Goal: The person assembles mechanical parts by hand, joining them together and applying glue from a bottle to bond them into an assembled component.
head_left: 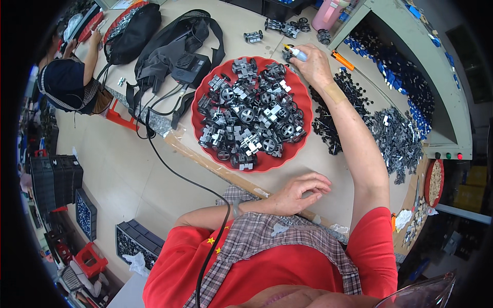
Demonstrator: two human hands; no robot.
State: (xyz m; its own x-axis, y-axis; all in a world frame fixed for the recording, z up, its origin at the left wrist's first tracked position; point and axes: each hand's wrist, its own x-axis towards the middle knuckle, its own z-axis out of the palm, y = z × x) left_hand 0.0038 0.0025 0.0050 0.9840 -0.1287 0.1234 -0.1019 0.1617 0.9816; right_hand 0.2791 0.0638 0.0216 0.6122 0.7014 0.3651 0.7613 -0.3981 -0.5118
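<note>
My right hand (314,65) reaches to the far side of the table, closed round a small white dropper bottle (298,53) with a yellow tip. The tip points at a small black-wheeled toy car chassis (289,57), partly hidden by the hand. Near the table's front edge rests my left hand (298,194), fingers loosely bent and apart, holding nothing. Between the hands and to their left stands a red scalloped bowl (294,148) heaped with grey and black toy car chassis (247,114).
Several more chassis (283,27) lie at the back. Black axle parts (328,131), grey plastic pieces (395,141) and an orange tool (343,60) lie to the right, beside a grey-green metal housing (447,136). A black bag (167,56) and cable sit left; a co-worker (67,84) sits beyond.
</note>
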